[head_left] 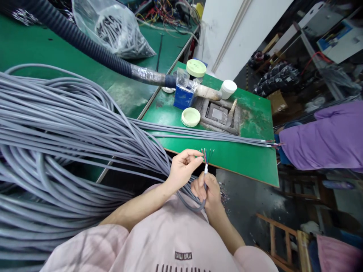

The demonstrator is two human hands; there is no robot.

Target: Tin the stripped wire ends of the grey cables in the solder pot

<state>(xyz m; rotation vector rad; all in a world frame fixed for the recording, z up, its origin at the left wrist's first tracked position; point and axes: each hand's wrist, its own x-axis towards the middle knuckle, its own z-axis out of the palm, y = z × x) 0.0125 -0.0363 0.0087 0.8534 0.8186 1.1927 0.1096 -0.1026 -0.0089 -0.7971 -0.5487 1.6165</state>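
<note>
The right hand point(212, 190) is wrapped round a slim, grey plastic-sheathed cable point(195, 209) just below its white tubular collar point(206, 169), holding that end upright before the pale pink shirt point(176, 234), near the edge of the green worktop point(241, 162). The left hand point(184, 168) has thumb and forefinger close beside the fanned, thin coloured wires point(206, 155) — whether a strand sits between them I can't tell from here. Doing this well, I'd say, wants a snug right grip near the collar against twisting, and one strand handled at a time — gently, without bending the tips.
</note>
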